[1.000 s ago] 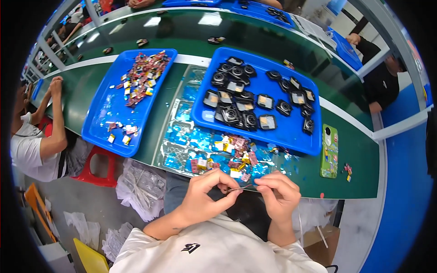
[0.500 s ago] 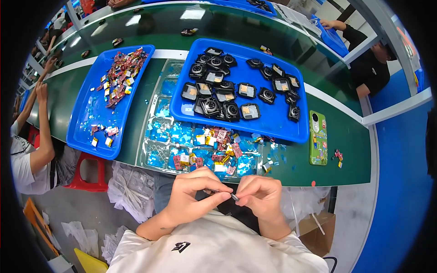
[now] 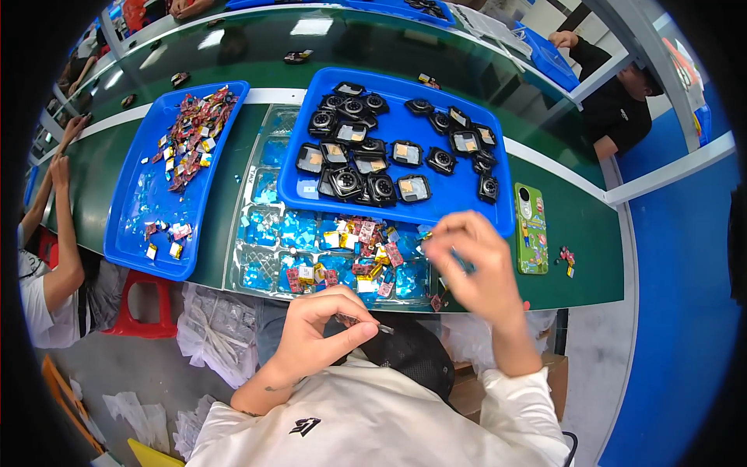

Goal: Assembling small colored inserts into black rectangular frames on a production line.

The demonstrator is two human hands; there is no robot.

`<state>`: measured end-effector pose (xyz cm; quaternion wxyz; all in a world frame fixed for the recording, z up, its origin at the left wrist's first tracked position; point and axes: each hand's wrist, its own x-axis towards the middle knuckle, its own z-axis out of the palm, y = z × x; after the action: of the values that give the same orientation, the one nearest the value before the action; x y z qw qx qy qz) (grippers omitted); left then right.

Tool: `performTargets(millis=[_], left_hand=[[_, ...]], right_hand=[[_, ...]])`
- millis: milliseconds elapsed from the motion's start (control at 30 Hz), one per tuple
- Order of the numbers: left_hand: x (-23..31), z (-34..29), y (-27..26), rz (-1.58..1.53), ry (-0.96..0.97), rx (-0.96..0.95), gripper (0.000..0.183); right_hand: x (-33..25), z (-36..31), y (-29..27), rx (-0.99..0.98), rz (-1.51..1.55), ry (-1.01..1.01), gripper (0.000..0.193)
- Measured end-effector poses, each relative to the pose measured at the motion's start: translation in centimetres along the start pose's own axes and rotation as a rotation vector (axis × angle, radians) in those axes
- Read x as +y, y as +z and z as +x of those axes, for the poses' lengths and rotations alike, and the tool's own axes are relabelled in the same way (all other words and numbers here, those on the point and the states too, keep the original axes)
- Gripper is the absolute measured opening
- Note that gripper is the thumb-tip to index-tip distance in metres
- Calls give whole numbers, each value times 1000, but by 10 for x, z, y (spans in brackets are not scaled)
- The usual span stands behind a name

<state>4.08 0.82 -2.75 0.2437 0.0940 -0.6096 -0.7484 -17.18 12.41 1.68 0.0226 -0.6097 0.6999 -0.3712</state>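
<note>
Your left hand [image 3: 320, 331] pinches a small, thin, dark-grey piece [image 3: 385, 329] at the frame's lower centre. Your right hand [image 3: 484, 263] has moved away up-right; I cannot tell whether its bent fingers pinch anything.

The camera sat on the seated person's head, the left of two fisheyes worn side by side, and looked steeply down over the white shirt [image 3: 389, 420] and forward across the green table [image 3: 583, 288]. Close below it were the left hand [image 3: 323, 331] and right hand [image 3: 475, 261]; the large blue tray [image 3: 459, 198] lay farther out, and a black-clad person [image 3: 615, 113] was well beyond. Its wide view also caught the red stool [image 3: 140, 307] at left, bowed the table's edges and darkened toward the corners.
</note>
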Motion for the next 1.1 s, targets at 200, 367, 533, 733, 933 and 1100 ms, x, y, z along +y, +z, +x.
performTargets(millis=[200, 367, 533, 733, 933, 1100], left_hand=[[0, -1, 11, 29, 37, -42, 5], [3, -1, 14, 85, 110, -42, 7], [4, -4, 11, 148, 110, 124, 8], [3, 19, 25, 411, 278, 316, 8], [1, 22, 27, 563, 241, 337, 6], [0, 22, 28, 530, 228, 339, 6]], right_hand=[[31, 63, 4, 32, -312, -146, 24], [45, 70, 5, -190, -325, -37, 31], [-8, 35, 8, 91, 149, 242, 37], [-35, -22, 39, 193, 782, 367, 29], [-46, -35, 53, 240, 940, 391, 30], [-46, -37, 53, 265, 832, 338, 29]])
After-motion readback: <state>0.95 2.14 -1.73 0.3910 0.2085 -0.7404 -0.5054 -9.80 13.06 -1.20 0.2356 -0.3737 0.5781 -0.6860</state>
